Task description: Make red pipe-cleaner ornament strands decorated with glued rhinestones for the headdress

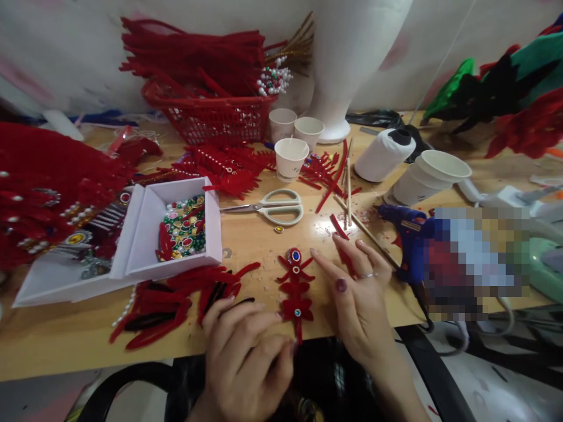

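A red velvet ornament (295,299) with petals, thin side pieces and blue and red gem studs lies upright in front of me on the table. My left hand (246,351) is at its lower left, fingers loosely bent, thumb tip beside the ornament's stem. Whether the thumb touches the stem is unclear. On the other side, my right hand (363,293) reaches over the table with fingers spread, index fingertip close to the ornament's top. A short red velvet strip (339,227) shows just beyond the right fingers. Red velvet pieces with dark clips (162,305) lie by my left hand.
White-handled scissors (281,208) and a yellow gem (278,230) lie behind the ornament. A white box (213,225) holds beads. Paper cups (291,161), a thread cone (382,155) and a red basket (206,117) stand farther back. A blue glue gun (411,237) is at right.
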Available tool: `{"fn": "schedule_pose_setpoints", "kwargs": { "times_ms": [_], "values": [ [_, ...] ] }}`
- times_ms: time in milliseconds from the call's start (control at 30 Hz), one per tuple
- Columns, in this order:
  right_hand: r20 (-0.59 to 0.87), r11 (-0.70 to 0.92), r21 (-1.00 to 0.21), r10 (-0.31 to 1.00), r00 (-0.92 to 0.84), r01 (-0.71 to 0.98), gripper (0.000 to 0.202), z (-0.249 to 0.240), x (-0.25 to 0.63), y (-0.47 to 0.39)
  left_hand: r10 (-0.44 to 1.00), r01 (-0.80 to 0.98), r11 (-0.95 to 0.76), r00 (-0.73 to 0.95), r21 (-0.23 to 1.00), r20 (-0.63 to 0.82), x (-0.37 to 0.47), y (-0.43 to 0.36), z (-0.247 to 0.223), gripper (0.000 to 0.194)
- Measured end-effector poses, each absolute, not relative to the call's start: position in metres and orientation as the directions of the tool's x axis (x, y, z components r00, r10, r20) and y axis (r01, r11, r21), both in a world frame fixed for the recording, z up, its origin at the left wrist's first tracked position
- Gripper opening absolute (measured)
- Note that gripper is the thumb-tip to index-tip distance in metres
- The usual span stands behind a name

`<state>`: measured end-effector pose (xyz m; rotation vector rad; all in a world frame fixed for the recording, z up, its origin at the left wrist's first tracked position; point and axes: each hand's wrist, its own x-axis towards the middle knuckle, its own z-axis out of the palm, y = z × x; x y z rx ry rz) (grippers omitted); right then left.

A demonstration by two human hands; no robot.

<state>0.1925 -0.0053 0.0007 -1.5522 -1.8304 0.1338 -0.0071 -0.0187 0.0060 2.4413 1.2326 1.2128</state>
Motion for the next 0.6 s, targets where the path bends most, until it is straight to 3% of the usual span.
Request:
{"fn": "schedule_pose_setpoints", "kwargs": {
  "times_ms": [100, 300, 433, 600],
  "values": [
    [0.388, 0.291, -0.425, 0.914, -0.118, 0.857, 0.042, 0.002, 0.189, -0.003, 0.768, 0.707, -0.582, 0.315, 0.401, 0.558, -0.006, -0.003, 0.007, 0.017],
    [0.334, 0.283, -0.333, 0.927, -0.168, 0.899, 0.04, 0.0, 0.184, 0.001, 0.785, 0.799, -0.561, 0.432, 0.216, 0.444, -0.002, 0.006, 0.003, 0.034],
    [0.338, 0.299, -0.388, 0.926, -0.168, 0.872, 0.043, 0.002, 0.187, 0.0, 0.783, 0.791, -0.559, 0.405, 0.248, 0.472, -0.004, 0.004, 0.001, 0.033],
    [0.414, 0.228, -0.529, 0.91, 0.014, 0.817, 0.05, 0.005, 0.195, -0.003, 0.744, 0.684, -0.632, 0.402, 0.365, 0.534, -0.021, 0.004, 0.006, 0.028]
  ]
}}
